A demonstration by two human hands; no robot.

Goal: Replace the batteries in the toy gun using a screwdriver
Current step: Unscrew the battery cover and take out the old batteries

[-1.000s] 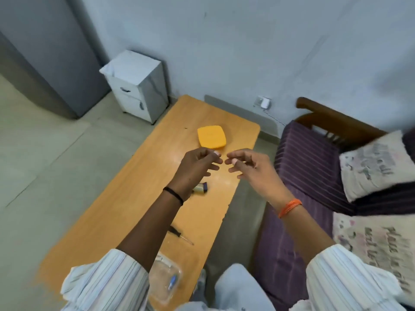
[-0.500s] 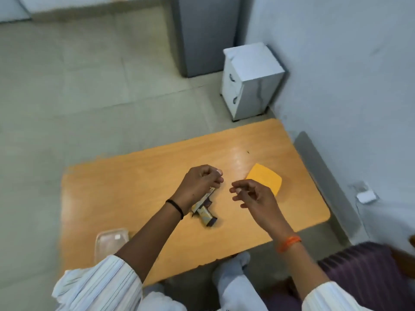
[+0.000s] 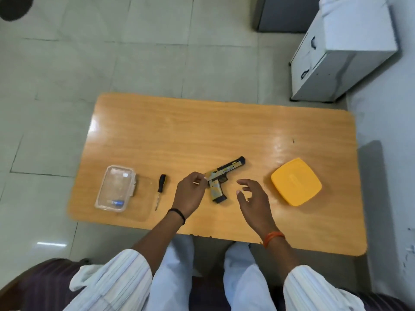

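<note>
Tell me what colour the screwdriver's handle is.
Black with a yellow patch, on the screwdriver lying on the table; the head view, the only one, shows it.

Glossy wood table [image 3: 157, 135]; clear plastic box [image 3: 115, 188]; yellow lid [image 3: 296, 182] probably plastic

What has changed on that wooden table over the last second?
Mostly the view swung round to look straight down. The right hand opened and drew away from the left hand, whose fingers remain pinched near the camouflage toy gun. The gun, black-handled screwdriver, clear plastic box and yellow lid lie untouched.
</note>
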